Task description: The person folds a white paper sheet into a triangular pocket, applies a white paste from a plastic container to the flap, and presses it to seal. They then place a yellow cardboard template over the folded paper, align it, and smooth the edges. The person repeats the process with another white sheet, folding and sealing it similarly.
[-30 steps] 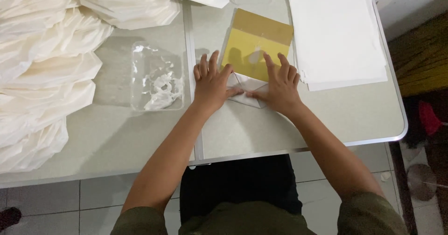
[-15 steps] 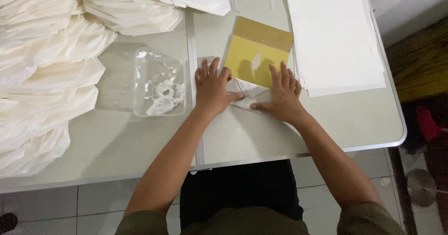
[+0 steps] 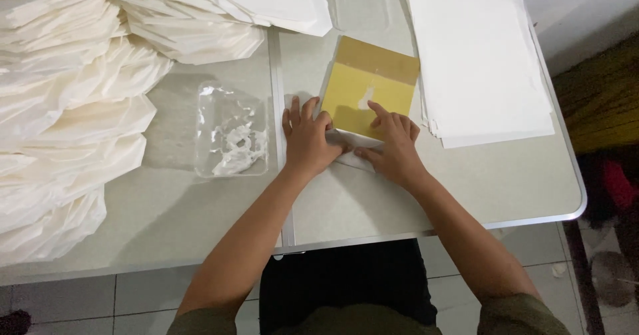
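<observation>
A yellow and tan board (image 3: 369, 89) lies on the table (image 3: 466, 188) in front of me. A folded piece of white paper (image 3: 354, 150) sits at its near edge. My left hand (image 3: 307, 137) presses flat on the left part of the paper, fingers apart. My right hand (image 3: 394, 143) rests on the right part, its fingers curled and its forefinger reaching onto the yellow board. Most of the paper is hidden under both hands.
A clear plastic tray (image 3: 231, 130) with white scraps lies left of my hands. Stacks of folded white paper pieces (image 3: 73, 109) cover the left side. A pile of flat white sheets (image 3: 476, 55) lies at the right. The table edge runs near me.
Both hands have drawn closer together over the folded paper. My right fingers have curled in from a flat spread.
</observation>
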